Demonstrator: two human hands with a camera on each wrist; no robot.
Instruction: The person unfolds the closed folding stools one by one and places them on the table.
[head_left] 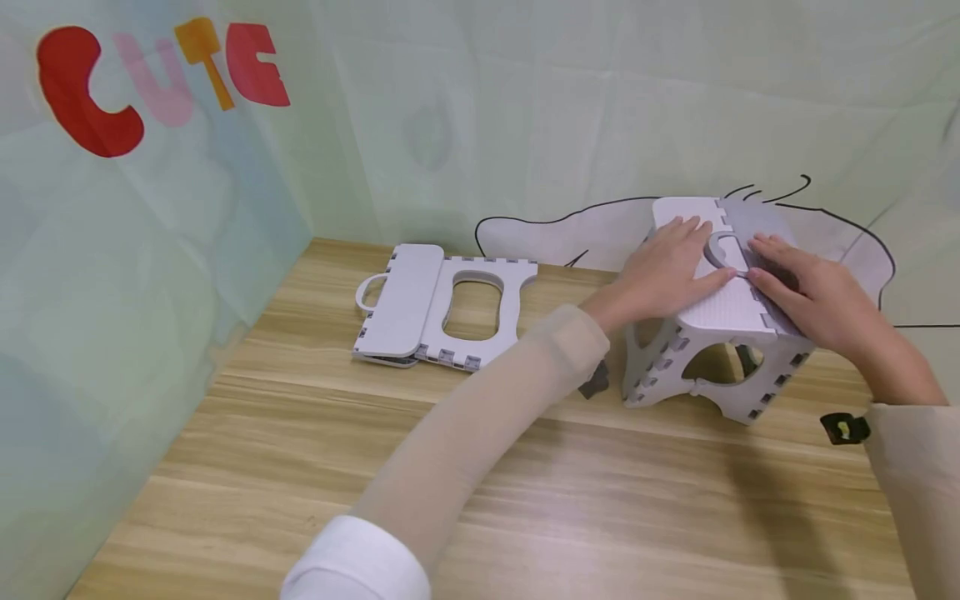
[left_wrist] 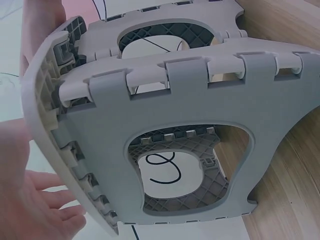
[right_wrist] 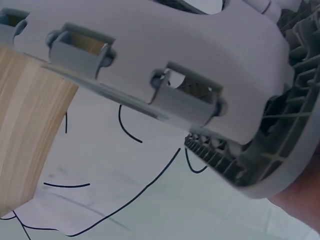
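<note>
A white folding step stool [head_left: 723,315] stands unfolded on its legs at the right of the wooden table. My left hand [head_left: 666,265] lies palm down across the left half of its top, fingers extended, thumb by the grey carry handle [head_left: 714,250]. On the other half rests my right hand [head_left: 817,296], its fingertips close to the handle and to the left thumb. In the left wrist view the stool's grey side panel [left_wrist: 105,135] shows, with left-hand fingers [left_wrist: 55,200] beside the top. The right wrist view shows a hinged leg panel [right_wrist: 225,75] and the top's ribbed underside.
A second stool [head_left: 405,300] lies partly folded on the table to the left, its loop handle pointing left. Printed cloth [head_left: 525,125] hangs behind and at the left of the wooden table [head_left: 300,467]. A black wrist strap piece [head_left: 845,428] shows by the right sleeve.
</note>
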